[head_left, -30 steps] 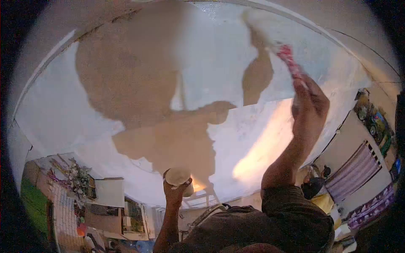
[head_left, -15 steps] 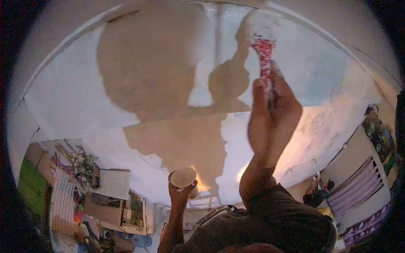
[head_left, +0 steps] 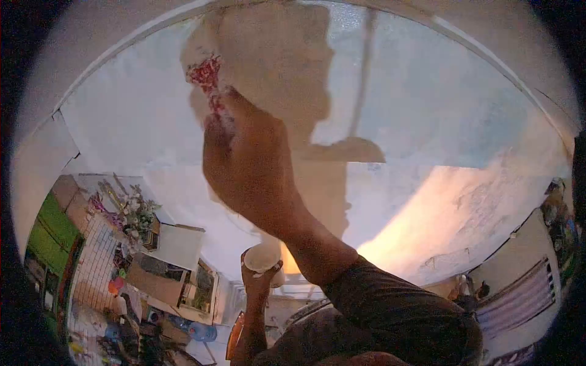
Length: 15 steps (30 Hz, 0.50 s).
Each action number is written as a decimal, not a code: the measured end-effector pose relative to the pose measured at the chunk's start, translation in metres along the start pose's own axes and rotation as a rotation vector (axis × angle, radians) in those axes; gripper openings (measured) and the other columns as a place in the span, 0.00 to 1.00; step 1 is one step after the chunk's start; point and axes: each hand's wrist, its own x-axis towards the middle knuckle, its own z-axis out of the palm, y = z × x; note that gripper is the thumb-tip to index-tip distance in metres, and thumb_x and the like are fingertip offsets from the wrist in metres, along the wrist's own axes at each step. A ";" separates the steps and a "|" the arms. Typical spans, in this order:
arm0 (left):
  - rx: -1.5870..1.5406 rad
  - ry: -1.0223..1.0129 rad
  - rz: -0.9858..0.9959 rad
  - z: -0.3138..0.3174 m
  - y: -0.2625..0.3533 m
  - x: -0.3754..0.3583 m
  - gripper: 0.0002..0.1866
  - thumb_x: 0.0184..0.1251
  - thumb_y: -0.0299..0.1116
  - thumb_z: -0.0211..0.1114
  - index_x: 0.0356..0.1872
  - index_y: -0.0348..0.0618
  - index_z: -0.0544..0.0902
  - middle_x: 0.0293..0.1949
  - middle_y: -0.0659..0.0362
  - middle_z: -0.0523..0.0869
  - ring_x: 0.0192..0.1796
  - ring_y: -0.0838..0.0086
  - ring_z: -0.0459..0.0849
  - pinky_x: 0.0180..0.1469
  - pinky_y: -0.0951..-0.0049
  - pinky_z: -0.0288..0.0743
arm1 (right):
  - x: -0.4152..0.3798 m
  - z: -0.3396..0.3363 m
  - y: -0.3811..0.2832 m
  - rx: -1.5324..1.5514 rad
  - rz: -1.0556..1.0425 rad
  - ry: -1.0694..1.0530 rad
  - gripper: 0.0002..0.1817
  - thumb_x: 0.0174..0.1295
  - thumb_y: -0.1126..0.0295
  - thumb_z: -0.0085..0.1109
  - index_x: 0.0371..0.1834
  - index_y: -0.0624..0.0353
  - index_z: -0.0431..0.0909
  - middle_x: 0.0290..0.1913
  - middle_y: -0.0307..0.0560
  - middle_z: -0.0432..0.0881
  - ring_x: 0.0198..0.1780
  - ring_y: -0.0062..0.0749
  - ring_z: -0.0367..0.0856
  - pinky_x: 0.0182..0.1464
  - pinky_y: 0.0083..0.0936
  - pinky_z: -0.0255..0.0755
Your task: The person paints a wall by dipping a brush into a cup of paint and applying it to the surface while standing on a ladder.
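Observation:
My right hand (head_left: 253, 168) is raised high at the left of the view, fingers closed round the handle of a red paintbrush (head_left: 205, 73) smeared with white. Its bristle end overlaps the pale painted wall (head_left: 427, 104) and blends into my shadow there. Lower down, my left hand (head_left: 259, 285) is wrapped around a whitish cup (head_left: 263, 258), held upright with its mouth facing up. The cup's inside looks pale.
A broad shadow (head_left: 268, 73) of me falls across the wall. Below left are a flower arrangement (head_left: 137, 210), a cabinet (head_left: 174, 241) and a blue water bottle (head_left: 201, 331). A person (head_left: 467, 290) is at the lower right, near a striped curtain (head_left: 519, 299).
My right hand has swept the paintbrush from the upper right across to the upper left. My view has shifted too, and the shadow has changed shape. The cup stays low in my left hand.

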 end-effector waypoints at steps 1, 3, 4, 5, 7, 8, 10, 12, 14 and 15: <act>-0.013 0.012 -0.029 -0.001 0.001 -0.001 0.35 0.39 0.28 0.76 0.51 0.38 0.67 0.44 0.52 0.78 0.45 0.66 0.79 0.49 0.63 0.75 | 0.002 -0.003 0.004 0.014 -0.018 0.011 0.08 0.56 0.75 0.51 0.37 0.67 0.75 0.28 0.63 0.78 0.32 0.52 0.80 0.31 0.33 0.70; -0.029 0.027 -0.020 -0.007 -0.013 0.003 0.35 0.39 0.28 0.76 0.51 0.38 0.67 0.44 0.52 0.78 0.45 0.66 0.79 0.48 0.63 0.75 | 0.004 -0.016 0.014 0.003 -0.059 0.020 0.08 0.56 0.74 0.53 0.36 0.68 0.76 0.28 0.59 0.79 0.32 0.38 0.81 0.33 0.30 0.71; -0.042 0.035 -0.014 -0.010 -0.018 0.002 0.34 0.39 0.28 0.76 0.50 0.38 0.68 0.43 0.53 0.79 0.45 0.66 0.79 0.48 0.64 0.75 | 0.004 -0.031 0.021 -0.020 -0.078 0.017 0.09 0.56 0.74 0.54 0.35 0.69 0.77 0.28 0.57 0.80 0.32 0.29 0.80 0.35 0.28 0.71; -0.044 0.050 -0.014 -0.010 -0.018 0.001 0.34 0.39 0.28 0.76 0.50 0.38 0.68 0.43 0.53 0.79 0.45 0.66 0.79 0.48 0.64 0.75 | 0.003 -0.044 0.029 -0.009 -0.161 0.087 0.10 0.57 0.73 0.55 0.37 0.69 0.78 0.31 0.53 0.82 0.33 0.20 0.75 0.37 0.22 0.71; -0.004 0.001 0.007 -0.009 -0.015 0.001 0.34 0.39 0.28 0.76 0.50 0.39 0.68 0.43 0.53 0.79 0.44 0.67 0.79 0.47 0.65 0.76 | 0.001 -0.089 0.046 -0.542 -0.382 0.182 0.11 0.58 0.71 0.57 0.40 0.66 0.80 0.34 0.40 0.82 0.32 0.19 0.74 0.35 0.16 0.70; -0.008 0.023 0.008 -0.007 -0.010 -0.001 0.34 0.39 0.28 0.76 0.50 0.39 0.68 0.43 0.53 0.79 0.44 0.67 0.79 0.47 0.65 0.76 | -0.004 -0.103 0.025 0.085 0.130 0.216 0.13 0.59 0.69 0.57 0.43 0.66 0.79 0.36 0.39 0.81 0.34 0.19 0.75 0.36 0.14 0.70; 0.007 -0.013 -0.051 -0.004 0.001 -0.003 0.33 0.39 0.25 0.75 0.50 0.41 0.69 0.46 0.54 0.78 0.47 0.66 0.78 0.49 0.65 0.75 | -0.013 -0.133 0.044 0.099 -0.101 0.313 0.16 0.61 0.69 0.55 0.48 0.69 0.76 0.38 0.44 0.82 0.26 0.13 0.71 0.24 0.09 0.62; -0.040 -0.003 -0.042 -0.001 -0.005 -0.003 0.33 0.38 0.26 0.76 0.50 0.41 0.69 0.45 0.54 0.79 0.47 0.66 0.78 0.49 0.65 0.75 | -0.023 -0.142 0.039 0.033 0.013 0.435 0.19 0.61 0.67 0.56 0.51 0.70 0.74 0.29 0.38 0.77 0.21 0.12 0.65 0.20 0.11 0.55; -0.086 0.002 -0.034 0.002 -0.004 -0.005 0.33 0.38 0.26 0.77 0.49 0.41 0.69 0.45 0.54 0.79 0.47 0.66 0.79 0.49 0.65 0.75 | -0.028 -0.132 0.037 -0.060 0.061 0.506 0.19 0.61 0.66 0.57 0.50 0.70 0.75 0.23 0.34 0.72 0.21 0.14 0.63 0.20 0.14 0.55; -0.068 0.015 -0.022 0.004 -0.001 -0.008 0.33 0.38 0.27 0.77 0.49 0.39 0.69 0.44 0.54 0.79 0.45 0.67 0.79 0.48 0.66 0.76 | -0.030 -0.118 0.042 -0.037 0.035 0.538 0.18 0.61 0.66 0.57 0.49 0.69 0.75 0.21 0.32 0.69 0.22 0.14 0.63 0.21 0.16 0.56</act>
